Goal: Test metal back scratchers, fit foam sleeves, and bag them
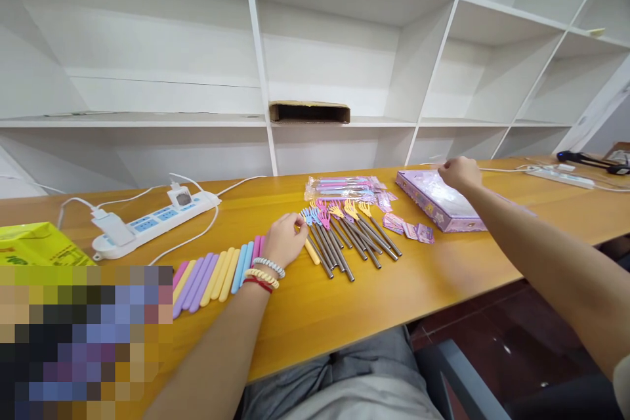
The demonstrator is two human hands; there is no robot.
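Note:
A loose pile of metal rods [364, 236] with small yellow, pink and blue hand-shaped ends lies mid-table. At its left edge is my left hand [284, 239], fingers curled together; what they hold, if anything, is hidden. A row of pastel sticks [216, 275] in purple, yellow, blue and pink runs left from that wrist, and one yellow stick [312, 250] lies beside the rods. My right hand [461, 172] is closed over the back edge of a purple box [433, 200]; its fingertips and anything in them are hidden. Small printed cards [408, 228] lie between rods and box.
Clear packs of coloured sticks [344, 189] lie behind the rods. A white power strip [155, 223] with cables and a yellow package [44, 246] are at left. White shelves [339, 46] rise behind, holding a cardboard box [310, 112]. Another power strip [560, 176] lies far right.

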